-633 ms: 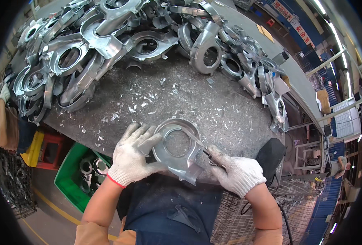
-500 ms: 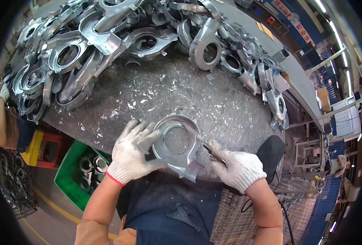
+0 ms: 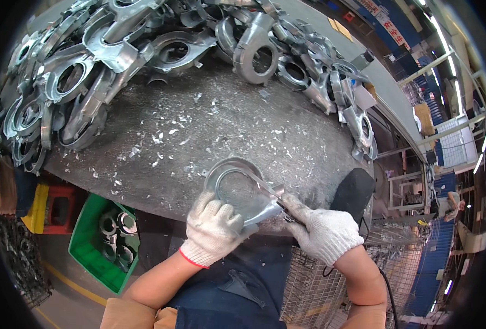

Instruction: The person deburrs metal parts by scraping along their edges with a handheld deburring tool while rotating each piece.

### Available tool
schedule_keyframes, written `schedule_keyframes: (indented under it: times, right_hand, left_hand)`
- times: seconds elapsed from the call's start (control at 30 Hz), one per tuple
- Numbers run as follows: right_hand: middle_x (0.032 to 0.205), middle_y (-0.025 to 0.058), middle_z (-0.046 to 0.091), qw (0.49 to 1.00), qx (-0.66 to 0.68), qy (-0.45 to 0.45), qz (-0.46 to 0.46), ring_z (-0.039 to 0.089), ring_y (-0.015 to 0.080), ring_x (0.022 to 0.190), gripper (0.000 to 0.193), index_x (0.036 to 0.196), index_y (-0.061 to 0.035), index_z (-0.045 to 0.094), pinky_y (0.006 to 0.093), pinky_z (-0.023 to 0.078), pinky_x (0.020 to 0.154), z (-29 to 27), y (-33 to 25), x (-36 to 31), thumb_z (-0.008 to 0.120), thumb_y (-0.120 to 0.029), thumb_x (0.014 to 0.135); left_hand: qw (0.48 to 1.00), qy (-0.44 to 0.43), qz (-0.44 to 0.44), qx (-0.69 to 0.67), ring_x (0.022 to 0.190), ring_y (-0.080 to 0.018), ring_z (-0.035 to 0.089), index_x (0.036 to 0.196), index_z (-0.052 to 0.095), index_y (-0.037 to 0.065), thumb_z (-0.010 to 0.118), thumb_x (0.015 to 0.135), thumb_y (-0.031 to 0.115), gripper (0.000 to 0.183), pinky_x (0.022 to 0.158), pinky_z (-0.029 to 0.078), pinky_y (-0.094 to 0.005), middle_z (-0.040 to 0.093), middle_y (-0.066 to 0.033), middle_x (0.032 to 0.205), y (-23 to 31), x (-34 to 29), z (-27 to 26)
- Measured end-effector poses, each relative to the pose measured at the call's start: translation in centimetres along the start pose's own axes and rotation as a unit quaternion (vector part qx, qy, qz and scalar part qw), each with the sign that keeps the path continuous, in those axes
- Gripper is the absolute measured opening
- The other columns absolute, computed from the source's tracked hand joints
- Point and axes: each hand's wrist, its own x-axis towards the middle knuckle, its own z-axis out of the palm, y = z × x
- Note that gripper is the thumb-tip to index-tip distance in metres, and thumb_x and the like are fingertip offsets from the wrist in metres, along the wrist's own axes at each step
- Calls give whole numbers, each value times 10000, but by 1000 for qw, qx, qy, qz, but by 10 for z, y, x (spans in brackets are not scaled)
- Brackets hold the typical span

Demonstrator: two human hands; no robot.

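The left hand [image 3: 215,227] is now curled, its fingers bent over the near-left rim of a round metal housing [image 3: 257,206] and gripping it; a moment ago that hand lay spread along its left side. The right hand [image 3: 328,230] pinches a slim tool [image 3: 281,204], whose blade reaches up across the ring's right side. The housing has been turned: its spout, earlier toward the person, points right, beside the tool hand. That seems to offer the tool a different stretch of edge.

The housing sits between the two hands, by the near edge of the surface [image 3: 226,126]; whether it rests flat or is slightly raised, I cannot tell. Pale scraps [image 3: 171,131] litter the middle, a black rounded object [image 3: 354,192] occupies the near right corner, and similar housings [image 3: 256,63] heap along the far edge. Off the near left side stands a green crate [image 3: 92,260].
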Motion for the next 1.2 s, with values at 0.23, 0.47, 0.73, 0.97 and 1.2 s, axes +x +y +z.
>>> schedule_keyframes:
  times: [0.23,0.47,0.73,0.97,1.2]
  right_hand:
    - [940,125,811,999,33,35,-20,796,359,845,523,1563,-310,603,483,629,717,16,6,11,663,-420,1055]
    - [934,122,810,997,50,42,-31,793,372,846,560,1598,-299,556,480,630,711,19,11,10,647,-420,1058]
    - [1098,150,827,983,150,95,34,815,372,931,740,1570,-137,560,448,654,825,79,20,15,762,-536,980]
    - [919,77,706,779,551,298,-11,692,142,747,396,1315,-16,610,278,591,710,166,17,-30,717,22,935]
    - [1037,113,785,763,545,333,95,755,159,881,573,1425,-21,584,325,627,814,176,8,-33,843,-188,943]
  left_hand:
    - [999,-13,27,-20,691,-263,629,630,631,129,953,620,375,405,830,548,-462,568,-37,670,-4,4,2]
    - [999,-29,29,-12,707,-277,635,637,641,127,950,623,383,402,841,547,-476,582,-36,682,-2,5,3]
    - [996,-76,33,19,769,-289,638,782,688,114,949,600,344,393,825,543,-486,604,-46,762,-9,-1,-4]
    - [991,-108,70,44,715,-277,611,779,692,125,951,596,345,386,684,488,-459,599,-43,758,-9,9,-8]
    - [987,-95,126,1,532,-254,543,645,582,193,943,720,357,404,546,405,-432,500,-14,625,-7,39,-12]
